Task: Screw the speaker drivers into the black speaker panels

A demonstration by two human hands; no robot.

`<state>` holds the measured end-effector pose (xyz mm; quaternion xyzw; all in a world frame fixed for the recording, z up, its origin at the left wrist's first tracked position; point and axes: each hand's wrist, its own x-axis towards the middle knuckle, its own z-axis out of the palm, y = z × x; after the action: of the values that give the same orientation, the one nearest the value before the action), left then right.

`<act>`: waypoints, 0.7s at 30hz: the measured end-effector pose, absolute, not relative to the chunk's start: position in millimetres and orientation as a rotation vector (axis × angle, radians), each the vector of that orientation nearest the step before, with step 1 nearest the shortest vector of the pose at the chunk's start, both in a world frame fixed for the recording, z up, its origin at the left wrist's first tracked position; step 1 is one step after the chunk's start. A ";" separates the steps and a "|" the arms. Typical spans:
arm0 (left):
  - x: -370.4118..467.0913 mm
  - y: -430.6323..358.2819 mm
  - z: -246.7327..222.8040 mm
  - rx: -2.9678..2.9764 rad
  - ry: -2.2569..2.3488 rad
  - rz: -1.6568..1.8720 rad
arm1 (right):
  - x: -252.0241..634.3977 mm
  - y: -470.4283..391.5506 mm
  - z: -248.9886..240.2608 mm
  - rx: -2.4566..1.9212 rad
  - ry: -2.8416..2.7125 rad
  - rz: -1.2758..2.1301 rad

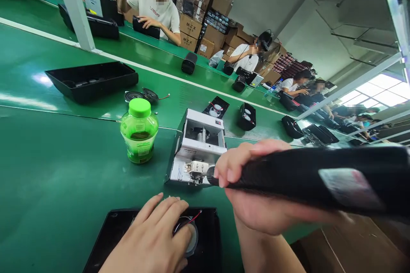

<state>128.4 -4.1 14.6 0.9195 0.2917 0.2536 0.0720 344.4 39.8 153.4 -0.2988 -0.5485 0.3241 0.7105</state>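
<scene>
My right hand [256,192] is wrapped round a long black tool [294,175] with a silvery label, slightly blurred. The tool's round tip lies in front of the white screw-feeder machine [201,149]; whether they touch I cannot tell. Below, my left hand [160,234] lies over a black speaker housing [208,243], fingers spread, at a round speaker [192,239] with a thin red wire. Its thumb and palm hide part of the speaker, and whether it grips anything there is not clear.
A green-capped bottle [140,136] stands left of the machine. Behind it are loose speakers [150,95] and an empty black housing [92,81]. A white post [73,8] rises at the left. Beyond a white strip, several people work with black speaker parts.
</scene>
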 end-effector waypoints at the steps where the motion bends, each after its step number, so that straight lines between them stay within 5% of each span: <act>1: 127.6 -4.5 13.5 2.800 0.856 0.780 | 341.3 45.8 148.6 -0.660 -1.230 0.754; 17: 126.4 -6.4 23.4 2.651 0.923 0.669 | 379.7 -21.5 148.9 -0.779 -1.133 0.708; 21: 131.8 -8.4 28.5 2.654 0.967 0.690 | 409.0 -61.7 141.3 -0.731 -1.432 0.961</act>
<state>131.8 -8.4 28.5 0.9065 0.3303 0.2356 0.1165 409.0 -61.7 141.3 -0.3144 -0.6157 0.4133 0.5927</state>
